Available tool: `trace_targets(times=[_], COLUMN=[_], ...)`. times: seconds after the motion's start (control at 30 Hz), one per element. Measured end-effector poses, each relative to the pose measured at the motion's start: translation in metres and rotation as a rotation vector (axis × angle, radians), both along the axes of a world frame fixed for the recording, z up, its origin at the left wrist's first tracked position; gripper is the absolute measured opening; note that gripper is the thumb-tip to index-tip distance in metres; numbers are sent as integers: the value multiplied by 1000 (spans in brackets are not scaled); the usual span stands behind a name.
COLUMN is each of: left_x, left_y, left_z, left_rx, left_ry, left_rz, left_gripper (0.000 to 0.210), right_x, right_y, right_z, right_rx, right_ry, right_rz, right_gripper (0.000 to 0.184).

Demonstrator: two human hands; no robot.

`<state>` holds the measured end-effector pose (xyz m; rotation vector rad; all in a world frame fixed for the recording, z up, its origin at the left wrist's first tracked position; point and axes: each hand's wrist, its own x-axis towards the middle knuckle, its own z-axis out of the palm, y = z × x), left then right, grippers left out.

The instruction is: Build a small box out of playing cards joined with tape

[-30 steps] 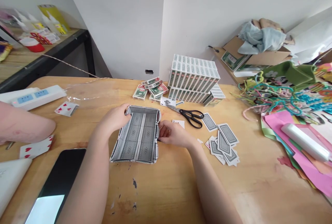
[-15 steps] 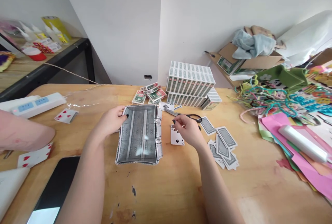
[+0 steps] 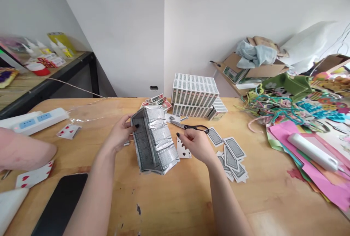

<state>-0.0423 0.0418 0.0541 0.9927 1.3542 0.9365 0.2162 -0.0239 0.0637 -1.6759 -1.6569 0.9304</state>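
My left hand (image 3: 122, 134) grips the left wall of an open box built of taped playing cards (image 3: 161, 139). The box is tilted, so its outer right side shows grey card backs under shiny clear tape. My right hand (image 3: 197, 144) hovers to the right of the box with its fingers curled, one dark-nailed digit sticking out. What those fingers hold, if anything, is hidden. Partly behind that hand lies a two of spades card (image 3: 183, 153). Black-handled scissors (image 3: 201, 128) rest just beyond the hand, their blades pointing left near an ace of spades (image 3: 172, 118).
Face-down cards (image 3: 232, 157) lie loosely piled at right. Stacked card packs (image 3: 195, 92) stand at the back, loose packs (image 3: 157, 100) beside them. Colored paper (image 3: 308, 163) and tangled yarn (image 3: 279, 101) cover the right side. A phone (image 3: 61, 203), power strip (image 3: 43, 117) and another person's arm (image 3: 24, 148) are at left.
The card box has been tipped and turned by my left hand, bringing its taped right side into view. My right hand's fingers have curled in more. The camera view has shifted slightly.
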Motion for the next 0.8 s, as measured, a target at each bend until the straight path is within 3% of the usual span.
trace_targets(times=[0.1,0.2,0.27,0.43,0.53,0.6,0.7,0.77,0.8], left_x=[1,4,6,12,16,19,22,21,20], left_y=[-1,-4,-7,-27,-50,-69,-95,-107,-111], left_z=[-2,-5,-6,-6,-8,-11,-13,-7,-2], left_rx=[-19,-25,-27,-47,-58,-78,-101,-46,28], left_ry=[-33,-53,-76,-113,-128,-155,-143,-30,122], left_rz=[6,33,67,174,255,341,377,281,317], left_gripper=[48,44,41,42,41,41,44,45,47], right_x=[0,1,2,2,-5,-14,-29,-36,-37], right_y=[0,2,5,6,-9,-25,-44,-49,-49], right_z=[0,-5,-11,-31,-47,-55,-62,-64,-63], right_rx=[23,-18,-67,-44,-88,-12,28,21,2], right_ry=[132,250,230,314,613,722,689,679,675], right_rz=[-5,17,27,-112,-215,-194,-184,-214,-233], right_gripper=[10,6,17,55,67,65,50,47,44])
